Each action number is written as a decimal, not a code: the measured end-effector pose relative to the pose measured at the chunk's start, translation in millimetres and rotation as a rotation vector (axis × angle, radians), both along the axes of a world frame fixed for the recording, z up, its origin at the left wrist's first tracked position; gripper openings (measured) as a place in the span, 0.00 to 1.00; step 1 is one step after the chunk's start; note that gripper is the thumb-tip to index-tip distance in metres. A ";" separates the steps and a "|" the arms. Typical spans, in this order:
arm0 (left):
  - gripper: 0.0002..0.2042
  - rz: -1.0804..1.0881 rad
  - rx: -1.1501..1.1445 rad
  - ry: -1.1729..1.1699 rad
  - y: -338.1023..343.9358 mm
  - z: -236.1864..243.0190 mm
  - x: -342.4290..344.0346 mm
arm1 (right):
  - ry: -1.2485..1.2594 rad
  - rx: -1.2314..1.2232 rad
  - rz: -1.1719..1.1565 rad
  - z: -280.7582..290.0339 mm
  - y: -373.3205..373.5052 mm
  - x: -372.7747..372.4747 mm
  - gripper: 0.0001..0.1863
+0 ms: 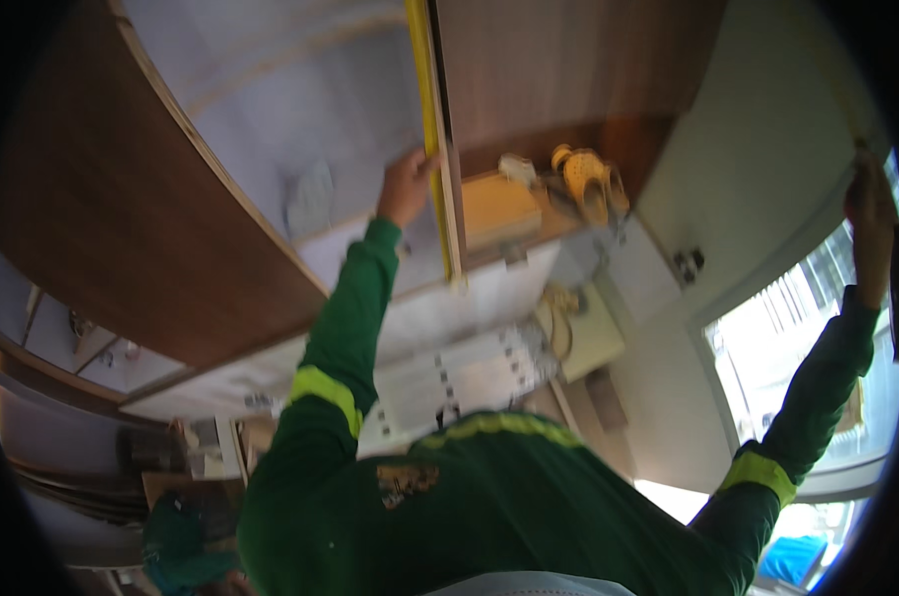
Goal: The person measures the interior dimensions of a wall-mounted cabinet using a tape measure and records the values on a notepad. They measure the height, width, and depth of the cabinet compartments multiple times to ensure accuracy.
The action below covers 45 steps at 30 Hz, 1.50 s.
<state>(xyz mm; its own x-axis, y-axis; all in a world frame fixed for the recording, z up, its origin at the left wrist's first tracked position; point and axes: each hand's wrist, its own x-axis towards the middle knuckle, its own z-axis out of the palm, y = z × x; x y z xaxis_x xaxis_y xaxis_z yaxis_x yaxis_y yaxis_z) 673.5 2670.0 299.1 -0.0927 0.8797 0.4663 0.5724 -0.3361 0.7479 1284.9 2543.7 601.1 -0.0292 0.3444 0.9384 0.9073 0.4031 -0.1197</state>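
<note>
Yellow strip: the yellow strip [428, 84] runs lengthwise along the upright edge of a cabinet panel [452, 204], directly at the left hand and well apart from the right.
Left hand: left hand [404, 191] nearly closed, fingertips gripping the strip at the panel edge.
Right hand: right hand [869, 199] raised at far right, near the window [772, 323]; blurred, so finger opening and any hold cannot be told.
Beyond the panel: orange shoes [585, 184] on a shelf, beside a tan box [499, 207].
</note>
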 end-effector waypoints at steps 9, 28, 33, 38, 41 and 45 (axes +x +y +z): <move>0.20 0.159 0.288 0.175 -10.8 97.5 20.3 | 0.041 -0.032 -0.193 73.8 32.1 -97.8 0.17; 0.22 0.332 0.452 0.224 1.2 242.1 36.2 | -0.200 0.257 -0.144 247.7 81.1 -207.5 0.21; 0.18 0.342 0.477 0.054 5.4 238.7 41.7 | -0.203 0.351 -0.173 259.0 93.6 -223.1 0.21; 0.14 0.367 0.506 0.007 8.0 237.4 42.2 | -0.213 0.344 -0.204 266.2 88.1 -226.2 0.21; 0.14 0.367 0.530 -0.011 8.0 236.2 44.9 | -0.206 0.307 -0.201 266.3 86.1 -218.6 0.19; 0.14 0.353 0.542 -0.045 7.0 236.5 46.5 | -0.204 0.284 -0.201 263.2 79.2 -207.7 0.17</move>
